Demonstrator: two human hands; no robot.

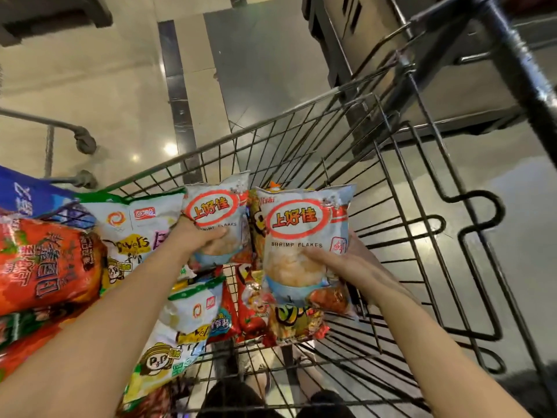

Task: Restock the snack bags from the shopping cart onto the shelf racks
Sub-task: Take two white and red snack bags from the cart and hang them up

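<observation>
While both bags hang above the shopping cart, I log the risks first. Each grip is one-handed, on the lower half of a puffed, slick packet. If I swing toward the black rack post on my right, a bag could slide out and drop back into the cart or onto the floor. Squeezing harder would likely crush the flakes inside. The two bags sit just beside each other, so one may knock the other as I lift. The cart's wire wall could also snag a corner. Left hand: clamped on the left shrimp flakes bag, thumb laid across the front and the other fingers hidden behind, so I cannot tell their spread. Right hand: gripping the right shrimp flakes bag, thumb pressed across the clear window and fingers wrapped round the right edge, fairly wide to span the packet. Both bags are upright, labels facing me. They are held over the remaining snack bags, with a large orange bag piled at the left. Neither bag has reached a rack yet.
</observation>
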